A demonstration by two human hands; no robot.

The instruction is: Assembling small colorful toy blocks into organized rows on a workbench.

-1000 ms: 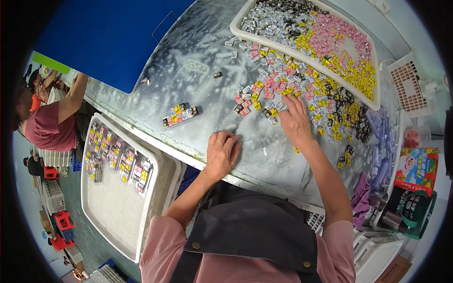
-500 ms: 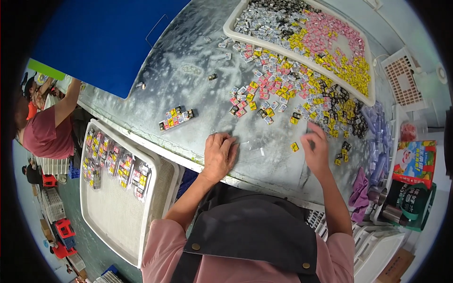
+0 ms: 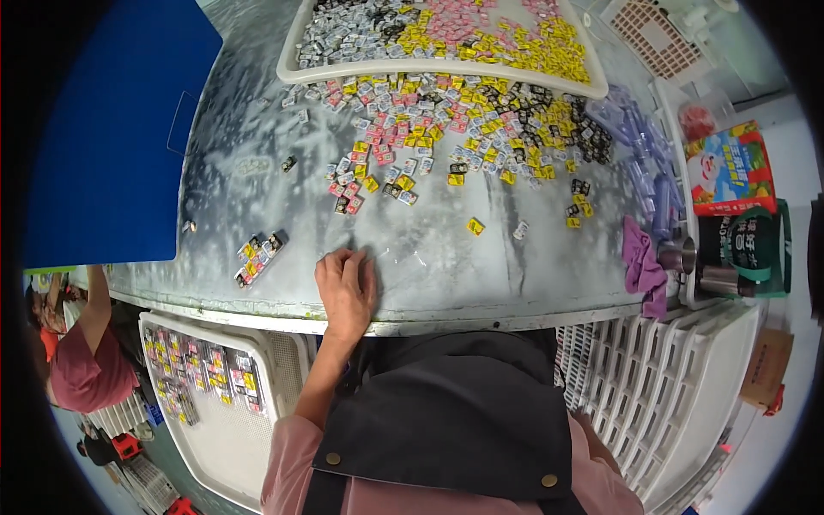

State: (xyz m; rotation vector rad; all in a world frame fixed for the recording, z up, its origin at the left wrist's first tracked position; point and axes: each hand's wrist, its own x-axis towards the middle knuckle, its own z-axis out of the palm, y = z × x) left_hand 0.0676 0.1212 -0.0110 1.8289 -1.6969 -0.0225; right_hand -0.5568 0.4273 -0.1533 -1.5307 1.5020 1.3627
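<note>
My left hand rests half-curled near the table edge, perhaps steadying the clear tray beside it; I cannot tell if it grips. My right hand is out of view. Loose packets lie ahead, probably for easy reach.

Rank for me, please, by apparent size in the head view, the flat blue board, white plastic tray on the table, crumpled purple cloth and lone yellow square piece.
1. Flat blue board
2. White plastic tray
3. Crumpled purple cloth
4. Lone yellow square piece
The picture's edge cuts board and tray.
</note>
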